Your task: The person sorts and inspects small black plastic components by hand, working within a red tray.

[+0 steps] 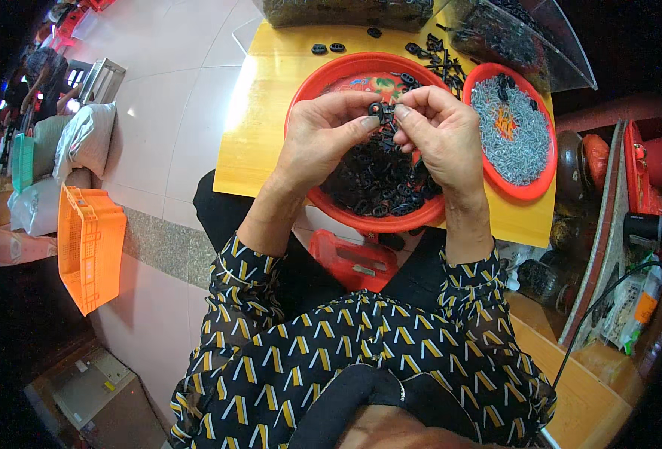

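Note:
My left hand [317, 136] pinches a small black plastic cord lock piece [376, 110] with holes in it, between thumb and forefinger. Against it, my right hand [446, 133] grips a second small black part, with what looks like a short metal spring between the two; fingertips partly cover it. Both hands are over a round red basin [323, 73] with a patterned bottom, where many loose black plastic parts [391, 176] lie heaped. To the right, a red tray [534, 187] holds a mass of small silver springs [514, 142], several orange pieces [505, 123] and a few black parts [504, 82].
The basin and tray stand on a yellow tabletop [242, 150]. Loose black parts [443, 60] lie beyond the basin, near clear plastic bins [507, 45]. A red stool [355, 262] shows between my knees. An orange crate [91, 239] and sacks [85, 141] are on the left.

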Available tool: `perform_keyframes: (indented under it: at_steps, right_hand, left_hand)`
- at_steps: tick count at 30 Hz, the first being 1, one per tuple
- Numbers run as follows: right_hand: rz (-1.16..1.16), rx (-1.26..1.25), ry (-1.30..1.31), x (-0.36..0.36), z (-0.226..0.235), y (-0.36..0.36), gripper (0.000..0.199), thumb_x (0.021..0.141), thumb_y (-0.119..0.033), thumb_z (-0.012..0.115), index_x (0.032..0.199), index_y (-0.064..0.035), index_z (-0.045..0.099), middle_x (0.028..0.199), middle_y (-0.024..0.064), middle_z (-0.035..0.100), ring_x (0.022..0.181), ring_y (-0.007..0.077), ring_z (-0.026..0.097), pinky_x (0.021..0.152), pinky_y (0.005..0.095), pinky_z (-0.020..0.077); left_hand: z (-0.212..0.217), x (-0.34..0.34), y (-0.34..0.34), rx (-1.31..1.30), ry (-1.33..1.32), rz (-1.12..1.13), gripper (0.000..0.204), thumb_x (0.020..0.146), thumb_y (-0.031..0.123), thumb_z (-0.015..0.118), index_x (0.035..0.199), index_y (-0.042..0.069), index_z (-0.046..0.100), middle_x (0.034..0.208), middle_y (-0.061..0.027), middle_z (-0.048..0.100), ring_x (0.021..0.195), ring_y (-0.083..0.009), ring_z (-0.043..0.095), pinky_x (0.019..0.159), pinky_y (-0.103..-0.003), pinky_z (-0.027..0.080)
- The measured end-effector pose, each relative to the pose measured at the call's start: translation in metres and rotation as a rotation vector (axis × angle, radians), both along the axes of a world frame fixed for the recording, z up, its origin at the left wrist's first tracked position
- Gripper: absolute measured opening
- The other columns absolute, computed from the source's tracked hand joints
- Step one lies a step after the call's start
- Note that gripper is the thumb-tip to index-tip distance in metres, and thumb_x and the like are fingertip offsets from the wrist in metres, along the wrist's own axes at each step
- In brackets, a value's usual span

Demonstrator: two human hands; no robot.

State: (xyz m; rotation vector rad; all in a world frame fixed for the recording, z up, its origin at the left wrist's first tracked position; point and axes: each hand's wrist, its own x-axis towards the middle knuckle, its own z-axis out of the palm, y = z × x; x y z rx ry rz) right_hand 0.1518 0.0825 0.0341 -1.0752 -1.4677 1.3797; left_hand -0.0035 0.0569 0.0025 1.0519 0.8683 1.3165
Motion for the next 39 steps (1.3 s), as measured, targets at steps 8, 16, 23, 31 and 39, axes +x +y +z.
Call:
perform_keyframes:
  at_steps: [8,16,23,31,39]
  right_hand:
    - [0.042,-0.055,0.023,0.0031,0.0003,0.0022,0.01,0.079,-0.01,0.057,0.083,-0.0004,0.056,0.067,0.0013,0.056,0.054,0.0063,0.053,0.046,0.0175,0.0435]
    - [0.063,-0.082,0.028,0.0006,-0.0007,0.0017,0.01,0.079,-0.009,0.057,0.083,-0.0003,0.055,0.066,0.0017,0.056,0.054,0.0065,0.054,0.046,0.0173,0.0434]
    - [0.066,-0.086,0.052,-0.0004,-0.0025,0.0022,0.008,0.079,-0.008,0.057,0.081,-0.0003,0.056,0.066,0.0019,0.056,0.053,0.0064,0.053,0.045,0.0172,0.0434]
    - [0.087,-0.093,0.053,-0.0025,-0.0023,0.0018,0.008,0.079,-0.008,0.057,0.081,-0.0005,0.056,0.066,0.0021,0.056,0.053,0.0063,0.054,0.045,0.017,0.0433]
    - [0.115,-0.092,0.179,-0.003,-0.0048,0.0027,0.01,0.08,-0.006,0.055,0.086,0.0017,0.057,0.07,0.0046,0.058,0.057,0.0081,0.056,0.049,0.0177,0.0464]
  left_hand:
    - [-0.0008,0.0024,0.0009,0.046,0.066,0.018,0.027,0.077,0.002,0.058,0.103,-0.003,0.055,0.087,-0.0064,0.06,0.076,-0.0089,0.054,0.067,-0.02,0.045]
    - [0.0002,0.0025,-0.0011,0.007,0.01,0.0,0.026,0.078,0.003,0.058,0.103,-0.004,0.055,0.088,-0.0068,0.06,0.077,-0.0093,0.055,0.068,-0.021,0.045]
    - [0.0025,0.0025,-0.0021,0.004,0.032,0.006,0.027,0.078,0.003,0.058,0.103,-0.005,0.054,0.087,-0.0069,0.06,0.077,-0.0092,0.055,0.067,-0.02,0.045]
    - [0.0013,0.0022,-0.0013,0.019,0.061,0.018,0.025,0.079,0.005,0.058,0.101,-0.005,0.056,0.085,-0.0068,0.06,0.074,-0.0092,0.055,0.066,-0.02,0.045]
    - [0.0026,0.001,-0.0017,0.05,0.012,0.016,0.025,0.08,0.004,0.056,0.104,-0.005,0.055,0.089,-0.0073,0.06,0.078,-0.0097,0.055,0.069,-0.02,0.046]
